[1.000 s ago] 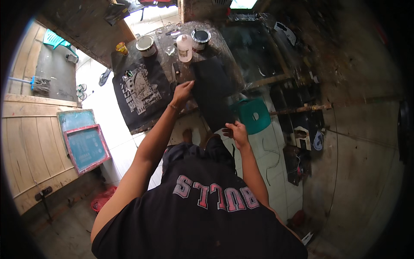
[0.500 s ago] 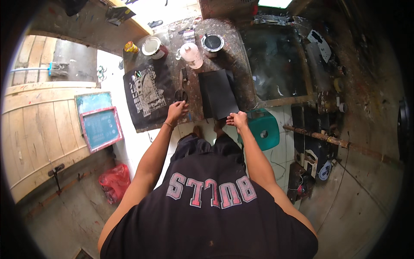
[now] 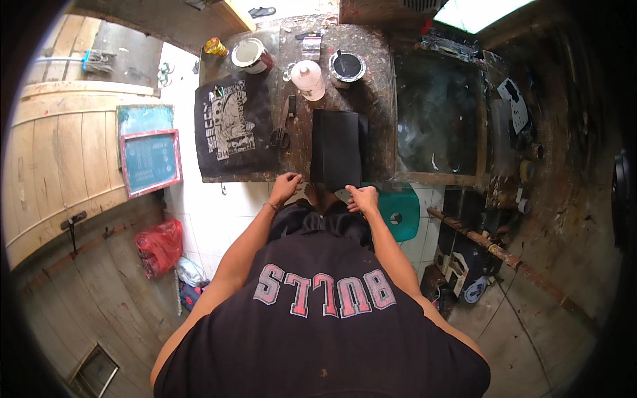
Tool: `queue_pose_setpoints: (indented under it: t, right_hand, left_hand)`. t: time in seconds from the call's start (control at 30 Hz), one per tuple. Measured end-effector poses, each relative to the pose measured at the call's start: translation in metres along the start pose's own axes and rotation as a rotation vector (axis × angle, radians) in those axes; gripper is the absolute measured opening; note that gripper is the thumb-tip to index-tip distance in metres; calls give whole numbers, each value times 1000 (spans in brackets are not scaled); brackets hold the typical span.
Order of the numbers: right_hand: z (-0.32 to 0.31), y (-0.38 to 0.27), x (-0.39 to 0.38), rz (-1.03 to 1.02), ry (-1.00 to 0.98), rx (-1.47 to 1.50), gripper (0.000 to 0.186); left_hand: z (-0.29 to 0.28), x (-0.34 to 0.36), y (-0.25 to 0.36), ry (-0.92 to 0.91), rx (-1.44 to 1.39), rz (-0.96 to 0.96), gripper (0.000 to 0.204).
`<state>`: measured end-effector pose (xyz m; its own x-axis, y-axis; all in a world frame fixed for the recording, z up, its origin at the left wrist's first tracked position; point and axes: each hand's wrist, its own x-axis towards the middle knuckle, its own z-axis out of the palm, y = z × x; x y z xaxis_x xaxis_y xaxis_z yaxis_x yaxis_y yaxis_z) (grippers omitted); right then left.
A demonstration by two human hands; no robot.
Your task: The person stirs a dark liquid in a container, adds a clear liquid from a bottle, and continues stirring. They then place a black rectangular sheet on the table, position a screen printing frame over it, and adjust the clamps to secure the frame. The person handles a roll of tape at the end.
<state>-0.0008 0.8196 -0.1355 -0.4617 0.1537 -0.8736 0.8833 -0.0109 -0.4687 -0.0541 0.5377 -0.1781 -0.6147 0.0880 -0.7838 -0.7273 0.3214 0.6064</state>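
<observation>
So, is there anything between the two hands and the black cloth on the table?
No, nothing visible. The left hand and the right hand are already at the near edge of the black cloth. The scissors lie to its left, apart.

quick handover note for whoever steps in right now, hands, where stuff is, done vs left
Left hand: gripping the near edge of the worktable, beside the near-left corner of the plain black cloth.
Right hand: pinching the cloth's near-right corner.
Black cloth lies flat on the table. Scissors sit just left of it; a printed black shirt lies further left. White bottle and an open tin of black ink stand beyond the cloth.
Done: cloth spread on the table.
Left: the cloth shows no print; scissors and ink untouched.
</observation>
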Motion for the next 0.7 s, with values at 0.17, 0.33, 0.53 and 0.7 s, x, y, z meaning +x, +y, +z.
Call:
queue_pose_setpoints:
  t: [0.17, 0.33, 0.53, 0.7]
  right_hand:
    - [-24, -13, 18, -423, 386, -281, 60]
    - [-9, -32, 73, -526, 296, -264, 79]
    - [7, -53, 78, -376, 218, -381, 93]
    - [22, -47, 104, -296, 234, -266, 83]
  left_hand:
    - [45, 35, 10, 109, 3, 186, 70]
    - [87, 41, 56, 232, 195, 91, 100]
    - [94, 56, 54, 233, 178, 57, 91]
    - [89, 65, 50, 178, 267, 139, 80]
